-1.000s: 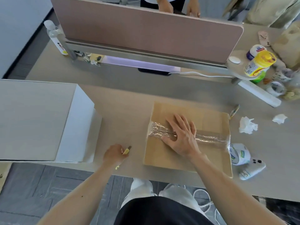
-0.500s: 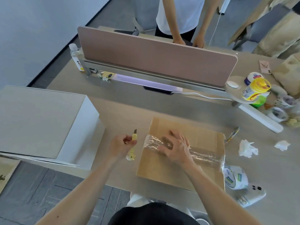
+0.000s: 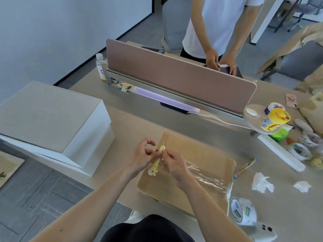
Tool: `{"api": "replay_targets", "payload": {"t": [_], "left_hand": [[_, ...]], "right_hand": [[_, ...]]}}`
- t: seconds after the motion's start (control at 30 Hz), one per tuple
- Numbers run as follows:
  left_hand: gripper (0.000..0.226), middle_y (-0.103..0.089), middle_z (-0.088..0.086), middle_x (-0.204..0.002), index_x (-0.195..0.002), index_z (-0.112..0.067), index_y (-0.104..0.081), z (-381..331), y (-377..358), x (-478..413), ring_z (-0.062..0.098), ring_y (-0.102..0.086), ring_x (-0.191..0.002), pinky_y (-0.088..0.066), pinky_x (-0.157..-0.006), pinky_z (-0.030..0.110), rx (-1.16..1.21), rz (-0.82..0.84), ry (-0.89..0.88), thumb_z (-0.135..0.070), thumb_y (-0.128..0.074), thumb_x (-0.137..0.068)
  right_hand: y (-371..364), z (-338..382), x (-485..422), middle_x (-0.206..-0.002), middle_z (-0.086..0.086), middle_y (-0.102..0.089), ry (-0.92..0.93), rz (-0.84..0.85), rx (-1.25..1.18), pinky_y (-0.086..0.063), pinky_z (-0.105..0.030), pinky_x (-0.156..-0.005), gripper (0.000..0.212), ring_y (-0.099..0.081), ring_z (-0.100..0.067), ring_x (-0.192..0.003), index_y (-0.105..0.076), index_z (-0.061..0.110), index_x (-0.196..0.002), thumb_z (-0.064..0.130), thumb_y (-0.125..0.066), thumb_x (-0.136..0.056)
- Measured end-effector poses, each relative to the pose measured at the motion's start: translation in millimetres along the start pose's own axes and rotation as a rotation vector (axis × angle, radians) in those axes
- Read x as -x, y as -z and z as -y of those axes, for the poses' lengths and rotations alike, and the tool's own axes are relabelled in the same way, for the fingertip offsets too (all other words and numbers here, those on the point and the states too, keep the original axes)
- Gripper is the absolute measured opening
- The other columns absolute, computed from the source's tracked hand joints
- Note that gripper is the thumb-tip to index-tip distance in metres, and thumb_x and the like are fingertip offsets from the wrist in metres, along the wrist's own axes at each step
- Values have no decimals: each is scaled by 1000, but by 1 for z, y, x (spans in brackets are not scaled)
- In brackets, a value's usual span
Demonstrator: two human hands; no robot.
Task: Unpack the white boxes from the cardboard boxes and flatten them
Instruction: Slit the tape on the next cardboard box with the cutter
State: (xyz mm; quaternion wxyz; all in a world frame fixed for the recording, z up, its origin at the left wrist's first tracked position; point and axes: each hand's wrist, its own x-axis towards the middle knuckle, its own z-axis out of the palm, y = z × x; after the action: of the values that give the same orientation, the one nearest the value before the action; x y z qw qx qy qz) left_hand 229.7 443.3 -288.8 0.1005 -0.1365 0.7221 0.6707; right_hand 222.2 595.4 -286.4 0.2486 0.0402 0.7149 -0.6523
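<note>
the yellow knife (image 3: 158, 160) is pinched from both sides by the curled fingers of the left hand (image 3: 142, 155) and right hand (image 3: 176, 163), above the near-left end of the cardboard box (image 3: 201, 152), which is laid flat on the table (image 3: 139, 123), taped shut. a fingertip could be nicked if the exposed blade slips.

flat brown cardboard box (image 3: 192, 172) lies closed on the table (image 3: 139, 119) near its front edge. a wrinkled clear tape (image 3: 206, 179) strip runs across its top and over the right end. large white box (image 3: 87, 142), greyish top, closed, sits to its left, apart.
</note>
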Motion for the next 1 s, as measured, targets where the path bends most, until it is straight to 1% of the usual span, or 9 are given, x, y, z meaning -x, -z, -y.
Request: {"api": "replay_targets", "payload": {"t": [0.13,0.27,0.33,0.43,0.6,0.67,0.73,0.87,1.0], "left_hand": [[34,-66,4,-57,-98,-12,-52,0,-4,0,16,-64,-53,-47,-54,23,0,8,-15,-13,-81,-81],[52,-64,-1,-70,-89,-18,-60,10,14,-12,6,-55,-58,-47,-60,23,-174,-133,-103,-42,-91,-55],[50,-62,-1,-90,-92,-30,-61,19,24,-18,6,-51,-67,-45,-66,22,-377,-117,-111,-42,-93,-56],[60,-51,-5,-120,-108,-53,-52,27,29,-23,4,-52,-86,-41,-73,17,-620,117,-53,-35,-90,-67],[90,-42,-5,-131,-145,-45,-34,24,28,-31,12,-45,-113,-43,-95,24,-682,355,-54,-31,-87,-73],[95,-41,-6,-136,-151,-41,-29,20,30,-31,11,-43,-111,-41,-88,21,-700,394,-36,-33,-85,-75],[100,-39,-7,-139,-153,-43,-25,19,32,-34,11,-43,-109,-39,-84,20,-712,406,-15,-35,-86,-74],[105,-39,-10,-142,-152,-49,-20,21,34,-38,11,-44,-110,-40,-94,26,-707,424,24,-40,-87,-71],[108,-36,-16,-146,-149,-58,-16,29,35,-43,11,-45,-113,-42,-101,32,-724,437,44,-51,-86,-66]], "right_hand": [[2,1,2,-87,-10,-65,-72,35,-151,-52,-34,-84,28,-59,-22,-84,-76,21,-81,24,-56,-100],[12,-2,-7,-75,-13,-63,-132,-149,-131,-56,-55,-78,23,-60,-27,-73,-71,15,-70,30,-72,-88],[22,-2,-10,-69,-12,-64,-85,-222,-5,-57,-59,-68,25,-60,-25,-65,-68,13,-67,26,-72,-88],[34,-1,-10,-60,-8,-62,54,-185,301,-55,-41,-53,27,-60,-22,-52,-66,14,-68,30,-68,-90],[39,-3,-17,-80,3,-64,243,19,917,-49,-39,-74,21,-59,-18,-77,-69,23,-99,35,-51,-95],[37,-1,-18,-86,7,-64,260,69,980,-48,-36,-76,20,-57,-15,-80,-69,30,-106,30,-53,-94],[34,-1,-19,-79,7,-64,306,34,1012,-50,-38,-72,13,-57,-17,-75,-68,24,-93,26,-56,-90],[24,3,-26,-64,8,-50,321,11,1068,-46,-38,-64,20,-49,-21,-65,-55,17,-68,22,-59,-87],[18,0,-30,-75,4,-63,307,50,1120,-51,-38,-66,22,-57,-22,-69,-62,16,-72,30,-58,-89]]}}
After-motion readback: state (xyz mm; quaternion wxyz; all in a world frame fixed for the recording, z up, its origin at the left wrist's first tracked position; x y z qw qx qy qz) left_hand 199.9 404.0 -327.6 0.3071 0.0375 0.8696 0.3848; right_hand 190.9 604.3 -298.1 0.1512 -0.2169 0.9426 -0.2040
